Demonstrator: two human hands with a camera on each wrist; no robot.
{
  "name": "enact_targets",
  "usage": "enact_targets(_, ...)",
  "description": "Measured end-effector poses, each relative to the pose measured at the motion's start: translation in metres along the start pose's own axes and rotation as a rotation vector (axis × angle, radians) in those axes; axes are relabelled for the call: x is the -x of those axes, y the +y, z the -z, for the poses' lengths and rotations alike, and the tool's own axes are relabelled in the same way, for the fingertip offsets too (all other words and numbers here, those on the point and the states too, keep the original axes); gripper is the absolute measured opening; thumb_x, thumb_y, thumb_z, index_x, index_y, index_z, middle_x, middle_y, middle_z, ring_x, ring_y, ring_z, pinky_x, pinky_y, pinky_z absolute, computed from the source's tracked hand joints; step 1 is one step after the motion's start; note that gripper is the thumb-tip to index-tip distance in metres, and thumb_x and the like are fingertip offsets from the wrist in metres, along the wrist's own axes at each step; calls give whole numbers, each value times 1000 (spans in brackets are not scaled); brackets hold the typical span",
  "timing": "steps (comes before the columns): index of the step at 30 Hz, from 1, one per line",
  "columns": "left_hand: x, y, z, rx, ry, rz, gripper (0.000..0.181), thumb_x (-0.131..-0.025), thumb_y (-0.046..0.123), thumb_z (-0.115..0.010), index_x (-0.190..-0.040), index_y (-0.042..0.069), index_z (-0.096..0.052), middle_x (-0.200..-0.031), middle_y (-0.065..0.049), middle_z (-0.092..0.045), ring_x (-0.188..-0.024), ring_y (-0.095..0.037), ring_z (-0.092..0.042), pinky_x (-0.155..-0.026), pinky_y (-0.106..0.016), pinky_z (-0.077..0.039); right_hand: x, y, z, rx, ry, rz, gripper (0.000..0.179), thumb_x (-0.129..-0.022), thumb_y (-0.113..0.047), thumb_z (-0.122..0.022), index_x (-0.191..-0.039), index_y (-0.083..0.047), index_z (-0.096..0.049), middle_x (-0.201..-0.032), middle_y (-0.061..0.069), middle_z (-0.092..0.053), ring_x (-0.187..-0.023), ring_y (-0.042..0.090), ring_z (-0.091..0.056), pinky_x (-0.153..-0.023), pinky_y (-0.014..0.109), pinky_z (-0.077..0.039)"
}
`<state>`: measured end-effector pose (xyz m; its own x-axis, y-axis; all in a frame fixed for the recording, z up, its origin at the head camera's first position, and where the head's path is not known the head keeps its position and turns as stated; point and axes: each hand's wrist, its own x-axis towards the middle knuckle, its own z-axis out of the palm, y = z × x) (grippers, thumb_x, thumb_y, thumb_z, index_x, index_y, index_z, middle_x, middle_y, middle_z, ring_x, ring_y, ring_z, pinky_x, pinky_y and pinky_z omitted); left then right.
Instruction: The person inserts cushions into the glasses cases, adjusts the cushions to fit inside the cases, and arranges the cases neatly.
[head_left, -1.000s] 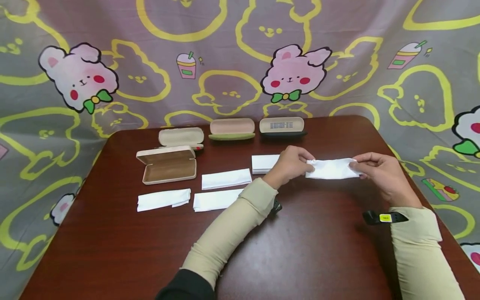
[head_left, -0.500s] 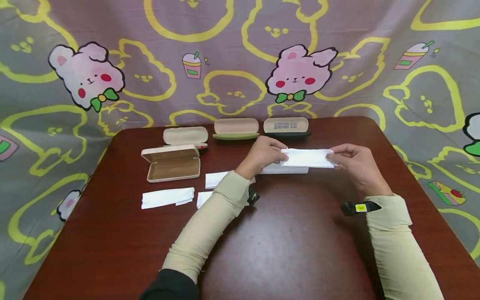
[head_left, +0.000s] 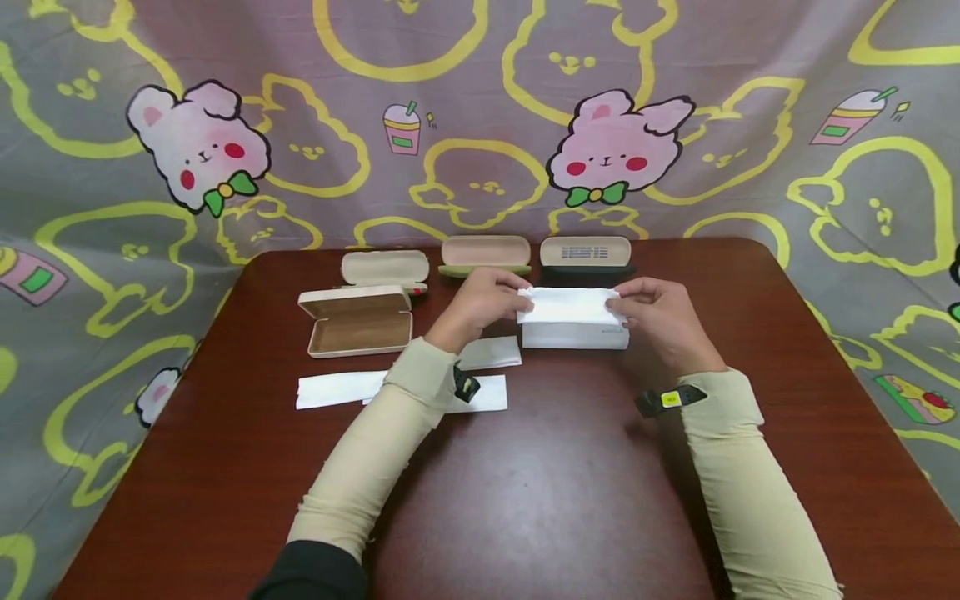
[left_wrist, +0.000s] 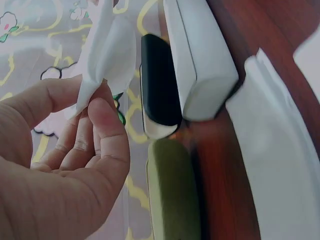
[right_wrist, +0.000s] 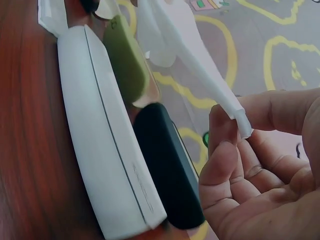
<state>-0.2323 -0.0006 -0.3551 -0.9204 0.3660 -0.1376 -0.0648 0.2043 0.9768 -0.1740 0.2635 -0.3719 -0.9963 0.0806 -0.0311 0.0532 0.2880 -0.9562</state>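
A folded white cloth [head_left: 566, 306] stretches between my two hands. My left hand [head_left: 480, 307] pinches its left end between thumb and fingers, and that grip shows closely in the left wrist view at the cloth end [left_wrist: 92, 75]. The other end is pinched by my right hand [head_left: 663, 321]; in the right wrist view this cloth edge [right_wrist: 220, 87] slants down to the thumb. Just below the cloth in the head view lies a closed white glasses case [head_left: 573, 337], its upper part covered by the cloth. A dark seam runs along the case [right_wrist: 90, 130] in the right wrist view.
Behind stand open glasses cases: a dark one [head_left: 585, 252], a green one [head_left: 486, 252] and a pale one [head_left: 385, 267]. An open brown-lined case [head_left: 362, 333] sits at left. More white cloths [head_left: 337, 389] lie nearer, partly behind my left sleeve. A patterned curtain [head_left: 480, 192] hangs behind.
Both hands have carried the stretched cloth leftward and slightly away, from right of the white case to over it. My left arm now covers parts of the cloths on the table.
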Motion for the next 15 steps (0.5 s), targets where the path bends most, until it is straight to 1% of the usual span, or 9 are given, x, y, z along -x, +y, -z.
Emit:
enact_targets(4, 8, 0, 16, 19, 25, 13, 27, -83, -9, -72, -110, -10, -69, -88, -13, -70, -70, -15, -62, -88, -55, -51, -6, -3, -15, -39, -13, 19, 29, -91, -16, -76, -108, 6, -66, -89, 4, -73, -79, 16, -63, -72, 31, -56)
enact_targets(6, 11, -1, 24, 13, 36, 18, 27, -84, -8, -72, -111, -10, -69, -89, -13, -70, -70, -15, -62, -88, -54, -51, -9, -5, -23, -61, -24, 31, 28, -91, -13, -76, -107, 7, -66, -88, 4, -72, -78, 16, -64, -70, 30, -56)
enact_targets(8, 15, -2, 32, 9, 50, 21, 28, -84, -8, -72, -111, -10, -69, -90, -14, -71, -69, -15, -62, -85, -51, -53, -13, -6, -32, -69, -40, 41, 27, -90, -11, -76, -107, 7, -65, -88, 5, -72, -77, 15, -64, -69, 29, -56)
enact_targets(12, 22, -4, 48, -7, 71, 33, 29, -84, -7, -73, -112, -10, -69, -93, -15, -71, -71, -15, -63, -76, -40, -56, -20, -10, -50, -76, -65, 61, 24, -89, -7, -75, -106, 8, -66, -87, 6, -72, -76, 15, -64, -66, 29, -56)
enact_targets(15, 29, -6, 61, -16, 83, 43, 29, -84, -5, -73, -113, -10, -68, -96, -16, -71, -75, -16, -64, -76, -37, -56, -23, -14, -64, -93, -90, 68, 23, -90, -6, -74, -106, 8, -66, -88, 7, -71, -75, 15, -64, -66, 29, -55)
